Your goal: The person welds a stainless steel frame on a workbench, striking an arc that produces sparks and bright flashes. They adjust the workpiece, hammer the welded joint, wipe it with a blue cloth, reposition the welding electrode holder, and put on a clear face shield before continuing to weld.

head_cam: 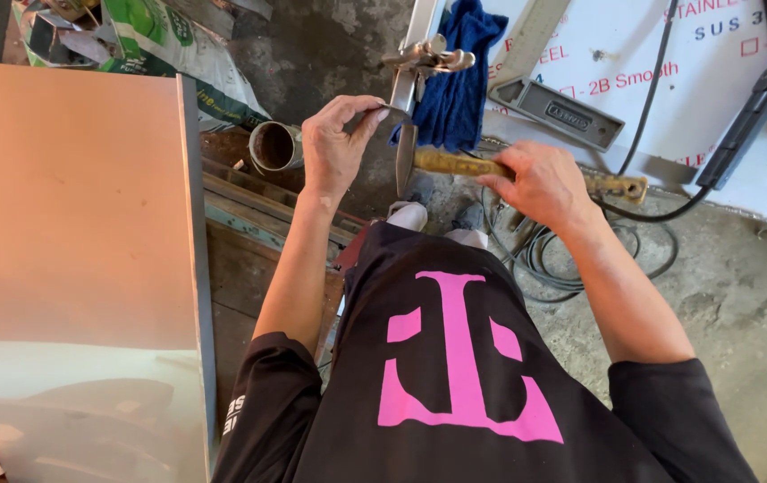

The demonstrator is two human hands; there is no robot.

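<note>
Hammer [455, 164] lies crosswise, its wooden handle gripped in the closed right hand [540, 183] and its head pointing toward the left hand [337, 143]. That hand pinches a small metal piece [370, 114] just beside the hammer head, slightly above it.

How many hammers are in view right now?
1. The hammer is gripped by the right hand, its head beside the small metal piece pinched in the left hand. Others may lie hidden among the clutter.

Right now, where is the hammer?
In the head view the hammer sits near top centre, its handle gripped by the right hand, its head just below the blue cloth.
</note>
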